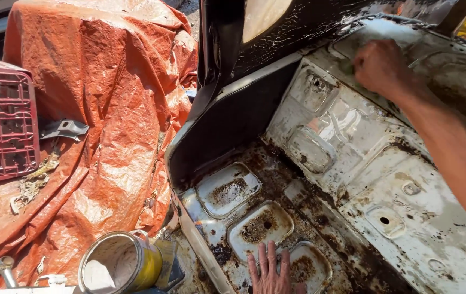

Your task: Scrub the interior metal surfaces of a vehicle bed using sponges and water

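A stripped, rusty white metal car floor pan [385, 185] fills the right half of the view, with stamped hollows and brown rust patches. My left hand [269, 269] lies flat with fingers spread on the rusted panel near the bottom edge. My right hand [380, 65] reaches up to the upper part of the panel with fingers curled; something small and greenish shows at its fingertips, too hidden to name. My right forearm [456, 147] crosses the right side of the view.
An orange tarp [107, 109] covers a bulky heap at left. A red plastic crate [1, 120] leans on it. A yellow tin can [121, 264] with pale contents stands at bottom left. A dark door frame [222, 60] rises beside the panel.
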